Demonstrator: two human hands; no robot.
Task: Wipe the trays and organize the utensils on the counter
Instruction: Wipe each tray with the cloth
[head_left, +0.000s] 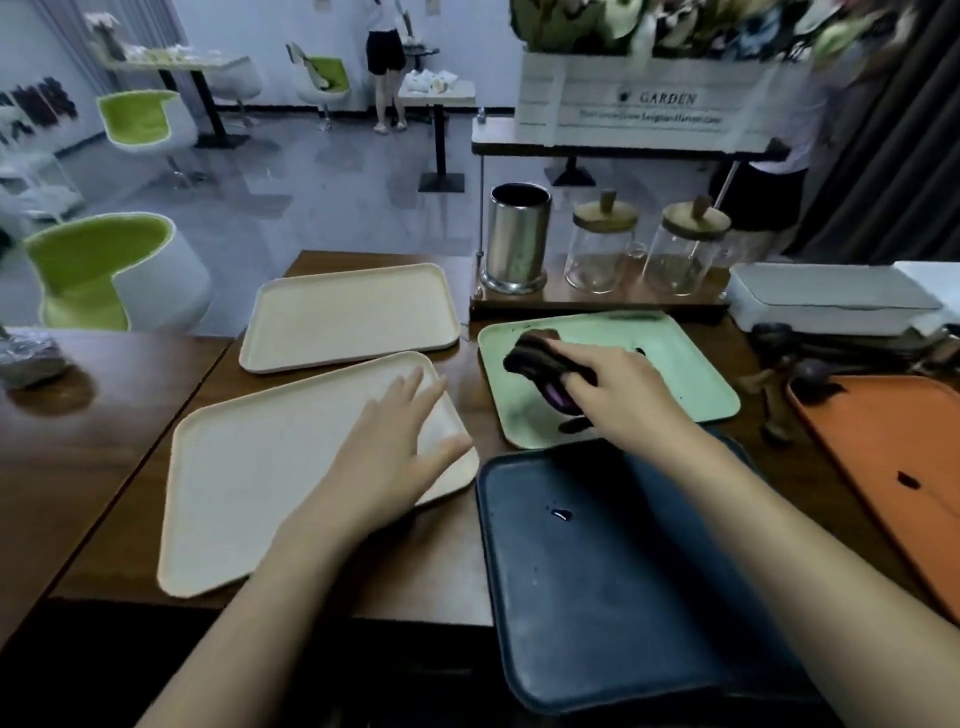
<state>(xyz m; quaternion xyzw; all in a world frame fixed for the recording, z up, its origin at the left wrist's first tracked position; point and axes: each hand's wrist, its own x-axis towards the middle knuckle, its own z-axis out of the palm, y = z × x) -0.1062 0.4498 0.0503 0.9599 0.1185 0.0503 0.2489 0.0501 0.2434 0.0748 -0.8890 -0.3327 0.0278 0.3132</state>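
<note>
Several trays lie on the wooden counter. My right hand (618, 395) presses a dark cloth (540, 364) onto the green tray (691, 364), which carries dark smears. My left hand (395, 447) rests flat, fingers spread, on the right end of the near cream tray (249, 478). A second cream tray (348, 312) lies behind it. Nearest to me is a dark blue tray (587, 597) with a small dark drop on it. An orange tray (893, 467) with a dark spot sits at the right edge. Dark wooden utensils (795, 374) lie between the green and orange trays.
A steel utensil cup (517, 236) and two lidded glass jars (602, 244) stand on a small wooden shelf behind the green tray. A white box (831, 299) sits at the right. A crumpled grey bundle (31, 358) lies far left. People and green chairs fill the room beyond.
</note>
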